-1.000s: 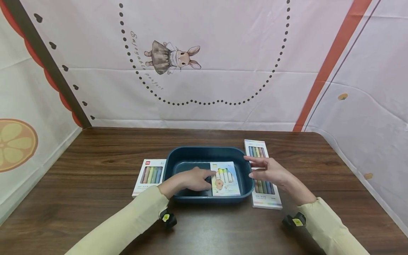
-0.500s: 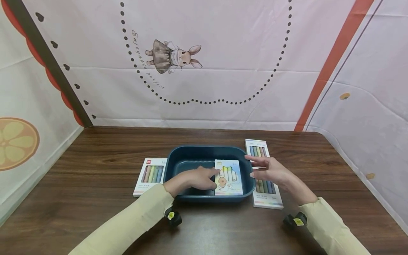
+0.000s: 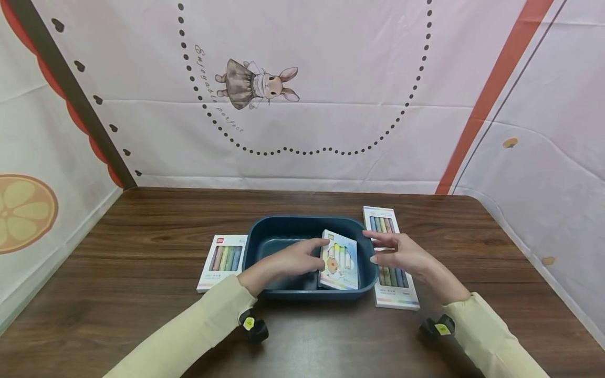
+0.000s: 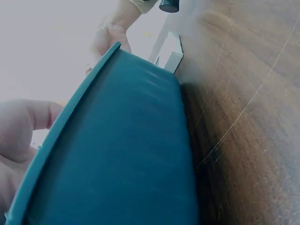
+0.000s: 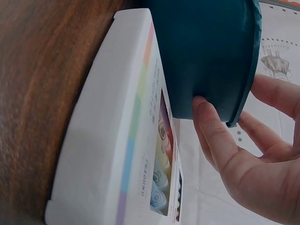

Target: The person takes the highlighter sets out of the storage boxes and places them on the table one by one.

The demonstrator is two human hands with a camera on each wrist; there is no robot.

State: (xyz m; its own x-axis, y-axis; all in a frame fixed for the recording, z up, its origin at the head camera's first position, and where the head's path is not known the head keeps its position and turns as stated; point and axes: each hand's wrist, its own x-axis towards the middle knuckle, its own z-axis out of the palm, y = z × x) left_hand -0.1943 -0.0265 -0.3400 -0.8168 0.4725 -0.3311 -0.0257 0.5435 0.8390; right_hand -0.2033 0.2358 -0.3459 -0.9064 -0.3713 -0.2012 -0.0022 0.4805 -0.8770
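A dark teal plastic bin (image 3: 288, 295) stands in the middle of the table. In its right half, a small white box of markers (image 3: 341, 262) with a bear picture sits tilted, its left side raised. My left hand (image 3: 295, 260) reaches over the bin's front rim and holds that box at its left edge, index finger near the top and thumb lower down. Gripping the bin's right rim is my right hand (image 3: 402, 255); in the right wrist view, some fingers touch the outer wall and others reach over the rim. The bin's wall hides the small box in both wrist views.
A white box of coloured markers (image 3: 222, 262) lies just left of the bin. On the right, two more white marker boxes lie end to end, the far one (image 3: 378, 214) and the near one (image 3: 396, 296), partly under my right hand. A fabric wall stands behind the table.
The small box slid right inside the bin, moved by my left hand, then tipped so its left side rose. My right hand stays on the bin's rim.
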